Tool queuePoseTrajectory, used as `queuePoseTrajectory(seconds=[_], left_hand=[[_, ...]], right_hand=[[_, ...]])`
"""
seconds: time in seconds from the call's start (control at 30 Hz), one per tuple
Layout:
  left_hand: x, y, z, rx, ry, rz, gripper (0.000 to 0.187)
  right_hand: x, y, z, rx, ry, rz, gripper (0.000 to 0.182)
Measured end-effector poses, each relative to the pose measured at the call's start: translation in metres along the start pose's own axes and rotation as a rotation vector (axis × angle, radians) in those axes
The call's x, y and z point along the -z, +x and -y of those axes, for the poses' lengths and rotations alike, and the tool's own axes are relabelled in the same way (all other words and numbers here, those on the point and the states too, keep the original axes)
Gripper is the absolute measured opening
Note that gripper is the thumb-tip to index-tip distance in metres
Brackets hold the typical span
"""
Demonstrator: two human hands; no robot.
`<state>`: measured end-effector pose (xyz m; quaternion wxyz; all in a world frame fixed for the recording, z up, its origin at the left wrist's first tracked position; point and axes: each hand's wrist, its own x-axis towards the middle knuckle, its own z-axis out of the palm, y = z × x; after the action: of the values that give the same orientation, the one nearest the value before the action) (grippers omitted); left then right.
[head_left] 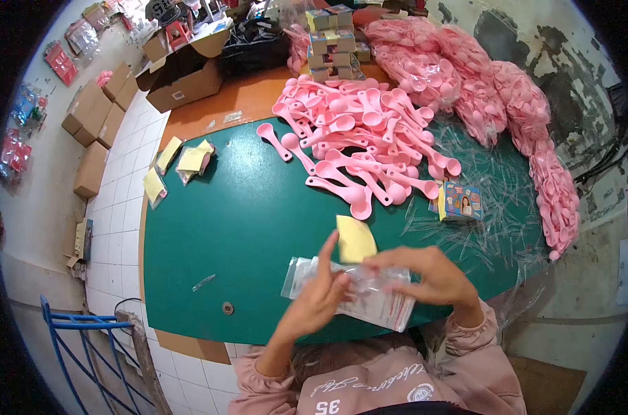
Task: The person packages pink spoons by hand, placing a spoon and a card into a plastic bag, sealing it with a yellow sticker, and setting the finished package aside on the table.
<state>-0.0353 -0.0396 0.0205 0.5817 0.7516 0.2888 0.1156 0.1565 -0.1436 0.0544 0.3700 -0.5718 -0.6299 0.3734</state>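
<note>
A stack of clear plastic bags [376,304] lies at the front edge of the green table, under both hands. My left hand [317,297] is over the stack's left part, index finger stretched out beside a pale yellow card [356,239]. My right hand [424,275] is over the right part, fingers apart and curved, its fingertips close to the card's lower edge. Whether either hand grips a bag is blurred. Beyond the card lies a large heap of pink plastic spoons [362,124]. A block of printed cards [460,202] sits right of the heap.
Packed bags with yellow cards [193,160] lie at the table's left edge. Thin clear plastic pieces [459,235] are scattered on the right. Bulging bags of pink spoons [480,90] line the right side. Card stacks [331,43] and an open carton [186,83] stand at the back.
</note>
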Motion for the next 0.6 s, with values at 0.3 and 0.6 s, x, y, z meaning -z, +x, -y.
queuePoseTrajectory(seconds=[0.3,0.6], left_hand=[[-0.037,-0.038,0.026,0.156,-0.706,0.085,0.073],[-0.042,-0.049,0.026,0.074,-0.667,0.143,0.085]], right_hand=[[-0.044,0.001,-0.021,0.032,-0.272,-0.024,0.033],[-0.051,0.009,-0.021,-0.332,0.15,-0.277,0.041]])
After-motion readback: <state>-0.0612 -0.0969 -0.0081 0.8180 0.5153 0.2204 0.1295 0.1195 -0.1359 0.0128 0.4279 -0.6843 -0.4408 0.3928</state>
